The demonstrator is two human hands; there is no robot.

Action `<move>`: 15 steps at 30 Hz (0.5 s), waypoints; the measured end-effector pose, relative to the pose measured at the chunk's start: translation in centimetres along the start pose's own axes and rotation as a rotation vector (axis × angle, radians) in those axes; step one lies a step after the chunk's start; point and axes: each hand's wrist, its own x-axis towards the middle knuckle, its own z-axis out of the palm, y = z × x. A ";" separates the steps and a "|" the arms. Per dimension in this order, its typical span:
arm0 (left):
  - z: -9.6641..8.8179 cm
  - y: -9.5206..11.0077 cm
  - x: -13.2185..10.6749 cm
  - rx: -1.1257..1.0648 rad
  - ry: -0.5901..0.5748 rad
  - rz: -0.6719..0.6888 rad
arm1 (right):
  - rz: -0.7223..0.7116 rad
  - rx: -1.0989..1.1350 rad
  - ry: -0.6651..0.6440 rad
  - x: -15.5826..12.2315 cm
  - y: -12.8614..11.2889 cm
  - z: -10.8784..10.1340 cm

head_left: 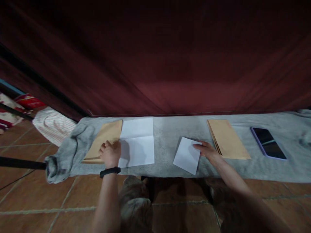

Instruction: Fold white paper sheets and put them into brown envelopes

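Note:
My left hand rests on the left edge of a white sheet of paper with fold creases, its fingers curled onto the sheet beside a stack of brown envelopes. My right hand lies with fingers stretched onto the right edge of a small folded white paper. Just right of that hand lies a second stack of brown envelopes. Everything sits on a grey cloth covering a low surface.
A dark phone in a purple case lies at the right on the cloth. A dark red curtain hangs behind. A striped white cloth and a black bar are at the left, over a brown tiled floor.

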 end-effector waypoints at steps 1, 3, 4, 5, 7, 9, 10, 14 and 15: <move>-0.1 -0.6 0.5 0.011 -0.008 -0.029 | 0.008 -0.003 0.007 0.2 0.2 0.0; -0.1 -1.5 1.2 0.032 -0.036 -0.067 | 0.013 -0.012 0.021 0.4 0.5 0.1; -0.1 -1.9 1.5 0.041 -0.050 -0.075 | 0.009 -0.016 0.026 0.5 0.5 0.1; 0.0 -2.2 1.8 0.049 -0.063 -0.077 | 0.003 -0.019 0.026 0.5 0.5 0.1; 0.1 -2.7 2.3 0.059 -0.078 -0.070 | -0.006 -0.024 0.013 0.5 0.5 0.2; 0.3 -3.4 2.7 0.062 -0.073 -0.070 | 0.000 -0.023 0.001 0.4 0.4 0.2; 0.4 -3.8 2.9 0.065 -0.059 -0.078 | 0.006 -0.022 -0.001 0.5 0.3 0.2; -0.1 -6.4 4.0 0.087 -0.026 -0.106 | -0.009 -0.029 0.005 0.5 0.3 0.1; -0.4 -7.2 4.3 0.087 -0.079 -0.069 | -0.017 -0.035 -0.004 0.5 0.3 0.1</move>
